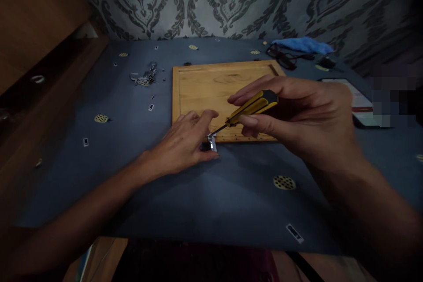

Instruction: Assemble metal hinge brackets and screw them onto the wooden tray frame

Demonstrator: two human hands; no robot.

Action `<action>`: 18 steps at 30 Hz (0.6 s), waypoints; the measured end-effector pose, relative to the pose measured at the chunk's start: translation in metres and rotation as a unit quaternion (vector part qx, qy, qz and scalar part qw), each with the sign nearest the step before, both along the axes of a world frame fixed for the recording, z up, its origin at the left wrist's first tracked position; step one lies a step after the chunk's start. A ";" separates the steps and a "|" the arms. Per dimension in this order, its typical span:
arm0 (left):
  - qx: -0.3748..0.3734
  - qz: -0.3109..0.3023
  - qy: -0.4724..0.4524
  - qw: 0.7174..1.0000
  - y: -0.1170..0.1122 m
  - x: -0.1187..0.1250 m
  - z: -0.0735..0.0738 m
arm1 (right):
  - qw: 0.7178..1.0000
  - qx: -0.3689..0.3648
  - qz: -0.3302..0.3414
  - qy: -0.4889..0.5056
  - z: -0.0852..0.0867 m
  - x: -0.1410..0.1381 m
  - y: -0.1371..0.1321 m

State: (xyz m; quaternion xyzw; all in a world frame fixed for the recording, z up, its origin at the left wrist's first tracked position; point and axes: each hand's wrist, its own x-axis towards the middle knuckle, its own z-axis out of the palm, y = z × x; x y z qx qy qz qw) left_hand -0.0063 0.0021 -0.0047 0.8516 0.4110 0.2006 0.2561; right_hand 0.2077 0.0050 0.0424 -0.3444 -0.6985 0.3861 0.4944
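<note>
My right hand [297, 112] is closed round a small screwdriver [253, 106] with a yellow and black handle. Its thin shaft slants down to the left, and the tip meets a small metal part [211, 143]. My left hand [185, 143] pinches that metal part between thumb and fingers, holding it against the blue table cover just below the near edge of a wooden board [198, 83]. Both forearms reach in from the bottom of the view.
A little heap of metal bits [143, 78] lies left of the board. Round perforated discs [284, 182] and small labels dot the blue cover [132, 194]. A blue cloth [302, 45], black cables [284, 57] and a phone [358, 101] lie at the right.
</note>
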 end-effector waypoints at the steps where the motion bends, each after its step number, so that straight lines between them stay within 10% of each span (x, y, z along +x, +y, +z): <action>1: -0.001 0.000 0.001 1.000 0.000 0.001 0.000 | 1.000 0.001 -0.009 0.006 -0.001 -0.001 0.000; 18: -0.001 0.010 0.012 1.000 0.002 0.006 0.001 | 0.999 0.015 -0.033 -0.003 -0.006 -0.001 0.002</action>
